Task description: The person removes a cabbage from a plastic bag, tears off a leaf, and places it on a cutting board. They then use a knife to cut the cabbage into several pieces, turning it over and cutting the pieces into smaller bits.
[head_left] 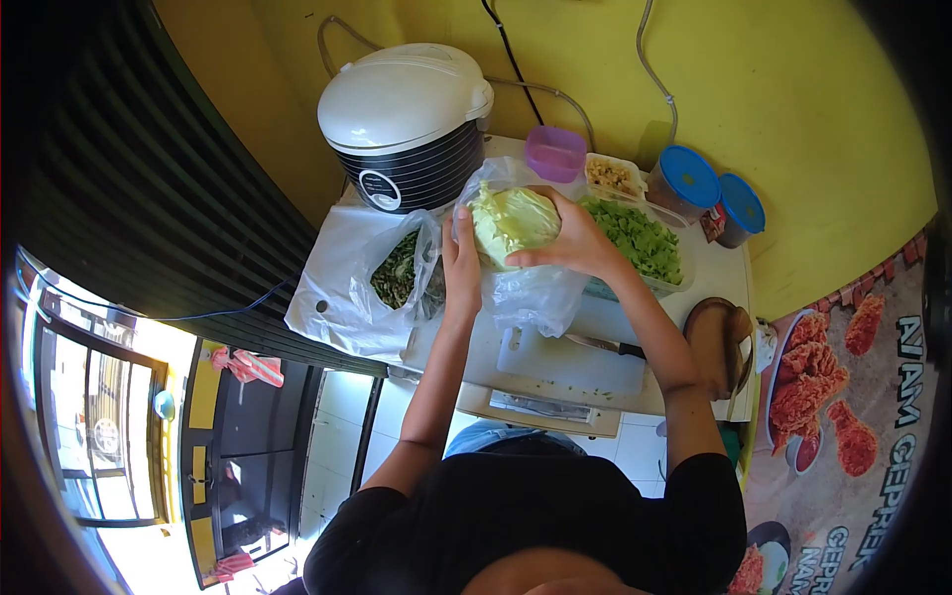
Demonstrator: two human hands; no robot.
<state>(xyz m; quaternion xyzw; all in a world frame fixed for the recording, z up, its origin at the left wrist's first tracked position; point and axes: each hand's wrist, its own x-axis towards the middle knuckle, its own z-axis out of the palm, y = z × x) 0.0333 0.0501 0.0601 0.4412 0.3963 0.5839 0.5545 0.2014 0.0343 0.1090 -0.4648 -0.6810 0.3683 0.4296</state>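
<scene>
A pale green cabbage (511, 223) is held between both hands above a clear plastic bag (535, 297). My left hand (462, 263) presses on its left side with the fingers pointing up. From the right, my right hand (570, 238) wraps round it, the thumb along its lower edge. A bag of dark green leaves (397, 270) lies left of my left hand. Chopped green leaves (640, 238) fill a clear container to the right. Below the hands a knife (603, 345) rests on a white cutting board (555, 365).
A white and black rice cooker (407, 124) stands at the back left. Behind the hands are a purple container (555, 154) and a tray of small brownish pieces (613, 176). Two blue-lidded tubs (689, 177) and a brown stone mortar (712, 347) stand at the right.
</scene>
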